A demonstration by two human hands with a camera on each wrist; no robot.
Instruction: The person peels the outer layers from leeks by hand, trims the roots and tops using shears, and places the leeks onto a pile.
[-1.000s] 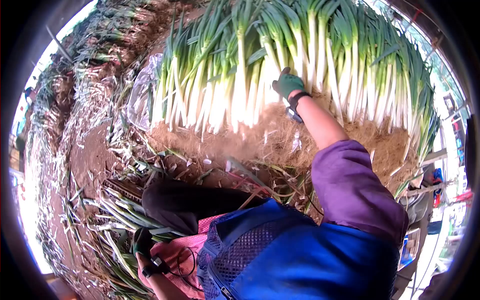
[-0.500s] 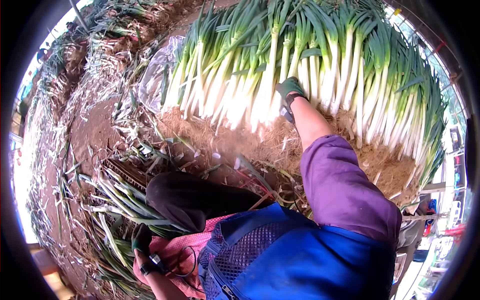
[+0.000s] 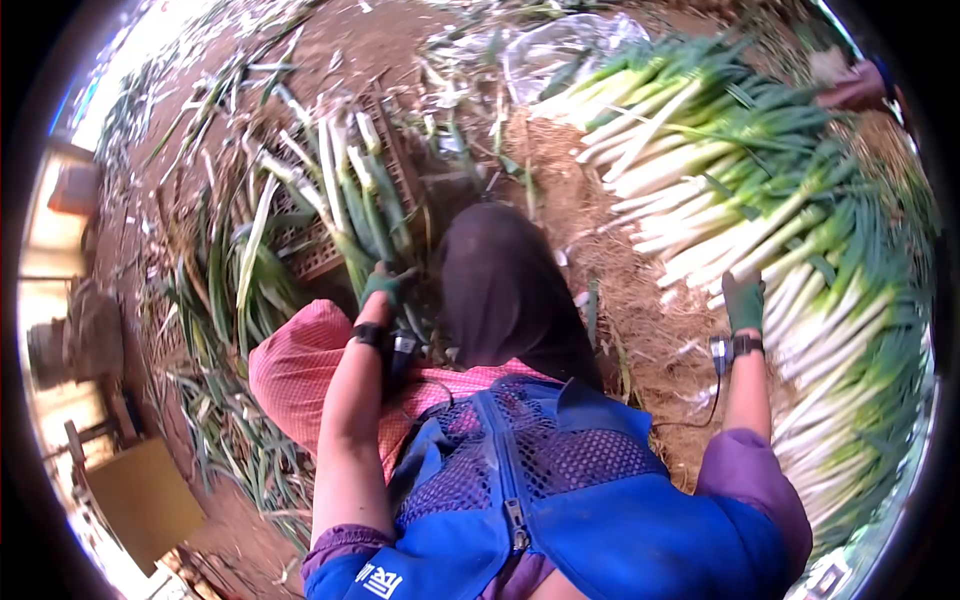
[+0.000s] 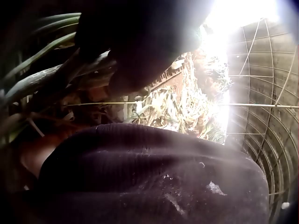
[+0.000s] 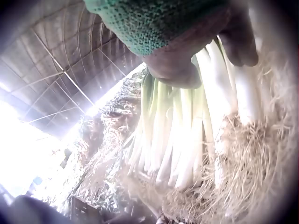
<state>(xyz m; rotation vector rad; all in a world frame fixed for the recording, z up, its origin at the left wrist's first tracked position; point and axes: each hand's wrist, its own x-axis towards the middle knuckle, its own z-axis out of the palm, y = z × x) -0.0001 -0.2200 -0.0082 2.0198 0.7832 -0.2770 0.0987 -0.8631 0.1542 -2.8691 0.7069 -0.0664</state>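
Note:
In the head view, the gloved right hand (image 3: 743, 303) is at the white lower stalks of a wide row of leeks (image 3: 690, 225). Seen from the right wrist, its thumb and fingers (image 5: 240, 44) curl over white leek stalks (image 5: 215, 79), with bushy roots below. The gloved left hand (image 3: 385, 288) is beside the knee, at thick green-and-white leeks (image 3: 350, 195) lying over a brown crate (image 3: 397, 150); a finger and thumb stand apart. It shows as a dark shape (image 4: 140, 42) in the left wrist view, its palm hidden.
A dark-clothed knee (image 3: 500, 280) rises between the hands. Loose leaves (image 3: 245, 430) cover ground at the left, and crumpled plastic (image 3: 570, 50) lies at the top. Another person's hand (image 3: 855, 87) shows at upper right. A yellowish box (image 3: 145, 500) stands lower left.
The head view has swung toward the left-hand side. The left hand has moved from low beside the lap up to the crate's leeks. The right hand remains among the row's white stalks.

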